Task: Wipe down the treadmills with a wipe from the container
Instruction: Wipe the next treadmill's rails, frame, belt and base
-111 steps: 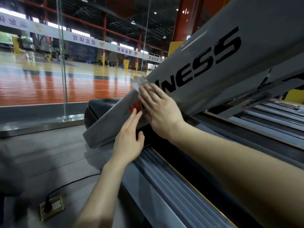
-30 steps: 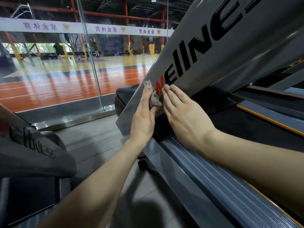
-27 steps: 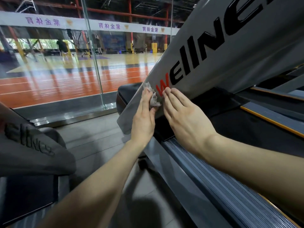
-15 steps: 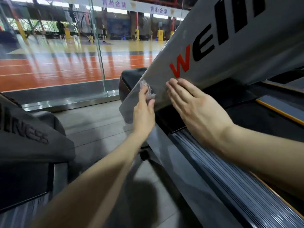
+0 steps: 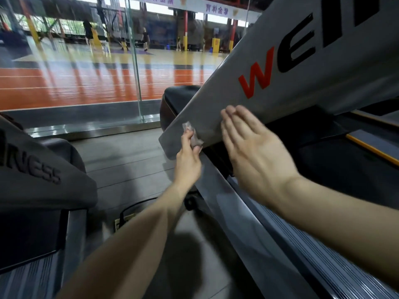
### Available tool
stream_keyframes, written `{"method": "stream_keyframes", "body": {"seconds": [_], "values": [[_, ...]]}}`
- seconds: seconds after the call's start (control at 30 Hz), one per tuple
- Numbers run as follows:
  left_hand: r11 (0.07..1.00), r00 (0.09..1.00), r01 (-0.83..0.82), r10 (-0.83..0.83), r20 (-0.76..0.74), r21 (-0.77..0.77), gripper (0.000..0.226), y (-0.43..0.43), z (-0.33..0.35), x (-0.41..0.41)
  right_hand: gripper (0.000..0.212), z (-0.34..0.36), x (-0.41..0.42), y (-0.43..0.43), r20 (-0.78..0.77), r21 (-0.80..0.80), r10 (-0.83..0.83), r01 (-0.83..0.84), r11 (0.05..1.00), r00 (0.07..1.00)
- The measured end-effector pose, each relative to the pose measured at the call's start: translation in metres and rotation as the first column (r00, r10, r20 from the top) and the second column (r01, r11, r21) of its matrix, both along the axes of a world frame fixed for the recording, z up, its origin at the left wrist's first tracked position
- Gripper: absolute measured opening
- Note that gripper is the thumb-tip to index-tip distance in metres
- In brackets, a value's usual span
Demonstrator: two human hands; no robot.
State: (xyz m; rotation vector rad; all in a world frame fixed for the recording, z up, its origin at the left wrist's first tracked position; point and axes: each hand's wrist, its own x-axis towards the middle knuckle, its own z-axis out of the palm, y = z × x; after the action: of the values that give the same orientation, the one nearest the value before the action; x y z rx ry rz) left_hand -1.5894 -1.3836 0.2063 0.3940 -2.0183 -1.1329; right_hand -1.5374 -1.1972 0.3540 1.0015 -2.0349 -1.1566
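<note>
A grey slanted upright (image 5: 291, 83) of the treadmill, lettered in red and black, runs from top right down to the middle of the view. My left hand (image 5: 187, 156) presses a small crumpled wipe (image 5: 193, 135) against the upright's lower end. To the right of it, my right hand (image 5: 257, 147) is flat with straight fingers, fingertips at the upright's lower edge and nothing held. The ribbed side rail (image 5: 302, 251) of the treadmill runs below my right forearm. The wipe container is out of view.
A second grey treadmill (image 5: 36, 175) stands at the left. A power cable and floor socket (image 5: 126, 219) lie on the tiled floor between the machines. A glass wall (image 5: 133, 61) ahead separates this spot from an orange sports court.
My left hand has slid the wipe down the upright, from beside the red letter to near its bottom end. My right hand followed downward, staying flat. The view moved closer.
</note>
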Motion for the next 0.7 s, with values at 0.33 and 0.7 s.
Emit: {"method": "stream_keyframes", "body": {"seconds": [0.33,0.7], "values": [[0.969,0.956,0.023,-0.093,-0.279,-0.245,0.059,0.005,0.064,0.008,0.100,0.074,-0.031,-0.060,-0.183,-0.060,-0.129,0.120,0.991,0.975],[0.996,0.999,-0.042,0.040,0.023,0.073,0.038,-0.056,0.000,-0.040,0.128,0.057,-0.057,-0.079,-0.279,0.118,-0.062,0.098,0.988,0.958]]}}
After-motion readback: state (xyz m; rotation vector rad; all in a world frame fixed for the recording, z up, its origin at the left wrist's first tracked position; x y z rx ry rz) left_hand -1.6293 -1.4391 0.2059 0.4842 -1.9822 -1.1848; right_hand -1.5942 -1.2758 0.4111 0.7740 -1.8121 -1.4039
